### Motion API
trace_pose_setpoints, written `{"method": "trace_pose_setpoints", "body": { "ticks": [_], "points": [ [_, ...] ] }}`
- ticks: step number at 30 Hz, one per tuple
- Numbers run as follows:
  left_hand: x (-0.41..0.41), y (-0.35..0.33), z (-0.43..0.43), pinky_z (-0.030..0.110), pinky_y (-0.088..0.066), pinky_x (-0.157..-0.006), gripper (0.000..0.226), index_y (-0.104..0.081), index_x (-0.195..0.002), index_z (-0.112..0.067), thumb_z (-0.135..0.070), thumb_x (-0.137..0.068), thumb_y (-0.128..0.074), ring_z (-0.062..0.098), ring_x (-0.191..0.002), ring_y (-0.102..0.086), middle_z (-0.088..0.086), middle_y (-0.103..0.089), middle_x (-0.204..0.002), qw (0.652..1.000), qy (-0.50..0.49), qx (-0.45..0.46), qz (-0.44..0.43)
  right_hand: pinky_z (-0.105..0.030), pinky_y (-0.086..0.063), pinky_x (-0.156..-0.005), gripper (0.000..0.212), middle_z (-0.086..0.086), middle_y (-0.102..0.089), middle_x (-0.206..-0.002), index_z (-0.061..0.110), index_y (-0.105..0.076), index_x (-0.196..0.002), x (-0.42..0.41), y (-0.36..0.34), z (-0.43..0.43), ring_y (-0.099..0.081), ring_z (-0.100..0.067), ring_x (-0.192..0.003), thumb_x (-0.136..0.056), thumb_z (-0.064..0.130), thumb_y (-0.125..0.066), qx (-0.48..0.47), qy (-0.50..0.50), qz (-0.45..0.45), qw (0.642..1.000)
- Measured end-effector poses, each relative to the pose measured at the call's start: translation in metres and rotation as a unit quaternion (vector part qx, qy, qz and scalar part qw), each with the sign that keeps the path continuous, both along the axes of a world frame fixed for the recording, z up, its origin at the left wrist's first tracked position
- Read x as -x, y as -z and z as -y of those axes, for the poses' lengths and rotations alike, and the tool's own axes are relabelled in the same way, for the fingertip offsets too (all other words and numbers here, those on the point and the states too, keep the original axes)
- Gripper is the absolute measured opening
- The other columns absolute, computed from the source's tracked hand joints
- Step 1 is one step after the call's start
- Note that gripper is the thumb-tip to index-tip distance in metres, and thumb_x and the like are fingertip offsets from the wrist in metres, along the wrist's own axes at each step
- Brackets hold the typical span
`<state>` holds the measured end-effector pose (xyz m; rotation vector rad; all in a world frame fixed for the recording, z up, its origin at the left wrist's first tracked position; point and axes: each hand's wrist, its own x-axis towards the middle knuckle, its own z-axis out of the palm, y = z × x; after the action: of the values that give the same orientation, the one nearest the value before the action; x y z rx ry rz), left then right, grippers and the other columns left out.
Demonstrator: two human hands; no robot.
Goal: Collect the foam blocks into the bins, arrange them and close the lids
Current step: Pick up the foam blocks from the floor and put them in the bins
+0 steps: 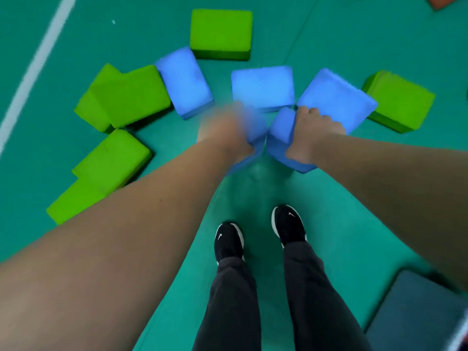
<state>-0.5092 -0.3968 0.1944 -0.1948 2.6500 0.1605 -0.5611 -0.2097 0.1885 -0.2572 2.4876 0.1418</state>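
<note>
Blue and green foam blocks lie scattered on the green floor ahead of me. My left hand (222, 130), blurred by motion, grips a blue block (253, 145) lifted off the floor. My right hand (310, 130) grips another blue block (281, 140) beside it. Three more blue blocks lie just beyond my hands: one at the left (183, 81), one in the middle (263, 86), one at the right (336, 97). Green blocks sit at the back (221, 32), at the right (400, 100) and in a heap at the left (126, 95). No bin is clearly visible.
My feet in black shoes (229, 239) stand on the green floor below my hands. A white line (38, 64) runs across the floor at the far left. A dark blue-grey flat object (417, 312) lies at the bottom right. An orange thing (443, 1) shows at the top right.
</note>
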Motion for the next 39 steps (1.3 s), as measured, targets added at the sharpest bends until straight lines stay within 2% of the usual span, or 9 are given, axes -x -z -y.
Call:
{"method": "trace_pose_setpoints", "body": {
  "ticks": [4, 8, 15, 20, 23, 26, 28, 34, 39],
  "points": [
    [0.030, -0.048, -0.067, 0.043, -0.046, -0.086, 0.078, -0.044, -0.126, -0.012, -0.061, -0.074, -0.075, 0.038, -0.114, -0.057, 0.013, -0.058, -0.125, 0.994, 0.103, -0.015, -0.029, -0.046, -0.047, -0.095, 0.072, -0.012, -0.049, -0.134, 0.015, -0.038, -0.135, -0.007, -0.048, -0.069, -0.057, -0.039, -0.123, -0.076, 0.038, -0.073, 0.016, 0.115, -0.033, 0.993],
    [0.039, -0.083, -0.141, 0.044, -0.044, -0.089, 0.077, -0.044, -0.126, -0.013, -0.062, -0.075, -0.075, 0.037, -0.115, -0.056, 0.012, -0.057, -0.125, 0.979, 0.201, -0.023, -0.025, -0.045, -0.047, -0.094, 0.070, -0.011, -0.051, -0.131, 0.015, -0.040, -0.131, -0.032, -0.086, -0.147, -0.057, -0.037, -0.121, -0.075, 0.042, -0.072, 0.026, 0.199, -0.031, 0.979],
    [0.011, -0.096, -0.296, 0.044, -0.044, -0.086, 0.071, -0.045, -0.122, -0.012, -0.058, -0.077, -0.074, 0.037, -0.114, -0.055, 0.014, -0.058, -0.124, 0.941, 0.336, -0.021, -0.038, -0.043, -0.045, -0.087, 0.062, -0.010, -0.051, -0.127, 0.015, -0.042, -0.125, -0.114, -0.106, -0.296, -0.057, -0.037, -0.118, -0.076, 0.039, -0.072, 0.049, 0.344, -0.036, 0.937],
    [-0.032, -0.094, -0.410, 0.047, -0.045, -0.085, 0.067, -0.051, -0.117, -0.007, -0.050, -0.074, -0.077, 0.041, -0.107, -0.055, 0.018, -0.059, -0.117, 0.932, 0.346, -0.071, -0.088, -0.045, -0.046, -0.091, 0.067, -0.010, -0.051, -0.127, 0.014, -0.043, -0.126, -0.185, -0.109, -0.407, -0.057, -0.036, -0.117, -0.075, 0.043, -0.075, 0.090, 0.432, -0.090, 0.893],
    [-0.052, -0.108, -0.479, 0.049, -0.046, -0.083, 0.067, -0.052, -0.115, -0.004, -0.045, -0.071, -0.081, 0.043, -0.104, -0.057, 0.021, -0.060, -0.114, 0.928, 0.335, -0.110, -0.116, -0.043, -0.045, -0.088, 0.066, -0.009, -0.051, -0.125, 0.013, -0.043, -0.127, -0.226, -0.121, -0.475, -0.056, -0.036, -0.111, -0.075, 0.039, -0.074, 0.104, 0.475, -0.140, 0.862],
    [-0.067, -0.130, -0.554, 0.050, -0.048, -0.083, 0.066, -0.052, -0.115, -0.004, -0.045, -0.071, -0.079, 0.043, -0.102, -0.057, 0.020, -0.060, -0.114, 0.915, 0.354, -0.137, -0.138, -0.043, -0.046, -0.083, 0.061, -0.010, -0.050, -0.122, 0.013, -0.044, -0.122, -0.270, -0.140, -0.548, -0.055, -0.037, -0.106, -0.073, 0.035, -0.074, 0.128, 0.517, -0.177, 0.828],
    [-0.081, -0.144, -0.604, 0.050, -0.048, -0.084, 0.065, -0.052, -0.115, -0.004, -0.046, -0.072, -0.078, 0.042, -0.102, -0.056, 0.019, -0.059, -0.114, 0.899, 0.386, -0.144, -0.145, -0.045, -0.048, -0.087, 0.063, -0.011, -0.051, -0.124, 0.012, -0.045, -0.122, -0.301, -0.154, -0.594, -0.055, -0.038, -0.109, -0.072, 0.035, -0.075, 0.132, 0.542, -0.190, 0.808],
    [-0.156, -0.170, -0.728, 0.048, -0.046, -0.092, 0.072, -0.050, -0.125, -0.006, -0.049, -0.074, -0.078, 0.040, -0.114, -0.054, 0.016, -0.057, -0.125, 0.855, 0.474, -0.178, -0.114, -0.046, -0.049, -0.092, 0.065, -0.016, -0.052, -0.127, 0.008, -0.046, -0.126, -0.411, -0.188, -0.700, -0.055, -0.038, -0.113, -0.073, 0.032, -0.075, 0.105, 0.595, -0.212, 0.768],
    [-0.239, -0.153, -0.788, 0.047, -0.047, -0.093, 0.077, -0.049, -0.130, -0.009, -0.049, -0.072, -0.078, 0.038, -0.115, -0.054, 0.012, -0.056, -0.128, 0.823, 0.522, -0.215, -0.073, -0.051, -0.049, -0.093, 0.072, -0.020, -0.051, -0.128, 0.007, -0.046, -0.129, -0.511, -0.180, -0.731, -0.055, -0.043, -0.111, -0.071, 0.036, -0.077, 0.042, 0.615, -0.221, 0.756]
  ]
}}
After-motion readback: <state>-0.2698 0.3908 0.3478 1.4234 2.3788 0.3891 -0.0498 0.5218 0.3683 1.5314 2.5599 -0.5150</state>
